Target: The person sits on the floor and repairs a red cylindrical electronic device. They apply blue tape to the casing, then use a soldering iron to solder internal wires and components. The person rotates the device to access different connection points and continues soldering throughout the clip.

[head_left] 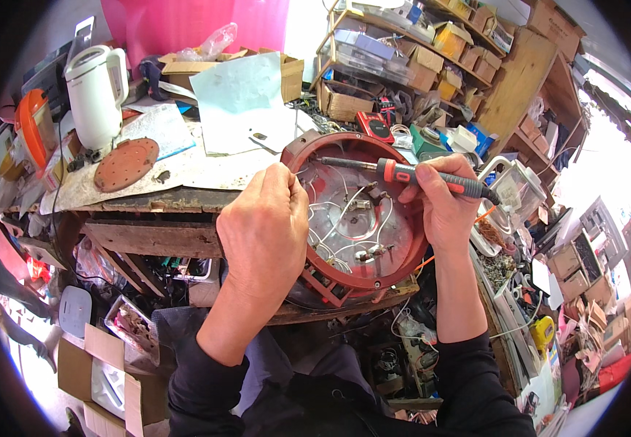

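Observation:
A round reddish-brown appliance housing (415, 251) with a metal inside, white wires and several terminals lies at the bench's front edge. My right hand (446, 204) grips a black-and-red soldering iron (403, 175) from the housing's right side, its metal shaft reaching leftward over the interior to the upper-left rim. My left hand (264, 226) is closed at the housing's left rim, beside the iron's tip, fingertips pinched together; what they hold is hidden.
A perforated round plate (126, 164), white jug appliance (93, 95) and papers (231, 98) lie on the bench (151, 231). Crowded shelves (417, 58) stand behind; a glass jug (519, 197) is at right. An open carton (89, 364) sits low left, near another person's legs (17, 298).

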The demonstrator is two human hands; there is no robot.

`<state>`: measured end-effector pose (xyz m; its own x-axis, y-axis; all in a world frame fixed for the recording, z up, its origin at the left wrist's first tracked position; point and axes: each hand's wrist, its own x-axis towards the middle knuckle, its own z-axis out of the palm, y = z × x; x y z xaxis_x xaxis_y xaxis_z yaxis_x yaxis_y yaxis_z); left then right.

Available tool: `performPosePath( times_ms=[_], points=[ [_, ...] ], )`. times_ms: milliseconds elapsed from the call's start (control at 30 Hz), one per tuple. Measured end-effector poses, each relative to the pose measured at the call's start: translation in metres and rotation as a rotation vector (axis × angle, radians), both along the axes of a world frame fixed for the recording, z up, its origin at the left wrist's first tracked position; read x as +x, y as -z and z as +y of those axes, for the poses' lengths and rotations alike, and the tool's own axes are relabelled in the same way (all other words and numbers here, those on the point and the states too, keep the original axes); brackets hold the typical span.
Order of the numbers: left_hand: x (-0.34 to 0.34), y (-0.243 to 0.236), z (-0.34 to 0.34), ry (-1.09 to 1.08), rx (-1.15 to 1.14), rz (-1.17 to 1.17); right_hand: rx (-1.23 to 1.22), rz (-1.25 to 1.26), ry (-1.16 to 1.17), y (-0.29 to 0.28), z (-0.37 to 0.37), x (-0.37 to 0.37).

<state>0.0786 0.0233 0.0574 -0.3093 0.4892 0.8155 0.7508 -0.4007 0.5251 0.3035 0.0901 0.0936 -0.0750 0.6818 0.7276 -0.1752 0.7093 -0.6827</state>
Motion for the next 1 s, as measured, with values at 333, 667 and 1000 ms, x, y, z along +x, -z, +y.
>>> performPosePath(
  times_ms=[333, 667, 1000],
  points=[
    [-0.0003, -0.0003, -0.0007, -0.007, -0.004, 0.008, -0.044, 0.013, -0.003, -0.0027, 0.0003, -0.0006],
    [-0.0007, 0.0007, 0.0001, -0.022, -0.033, 0.024, -0.019, -0.028, -0.014, -0.0013, 0.0004, 0.0003],
    [0.0000, -0.0004, -0.0009, -0.018, -0.040, 0.019, 0.054, -0.059, -0.017, -0.0011, -0.0049, 0.0007]
  ],
)
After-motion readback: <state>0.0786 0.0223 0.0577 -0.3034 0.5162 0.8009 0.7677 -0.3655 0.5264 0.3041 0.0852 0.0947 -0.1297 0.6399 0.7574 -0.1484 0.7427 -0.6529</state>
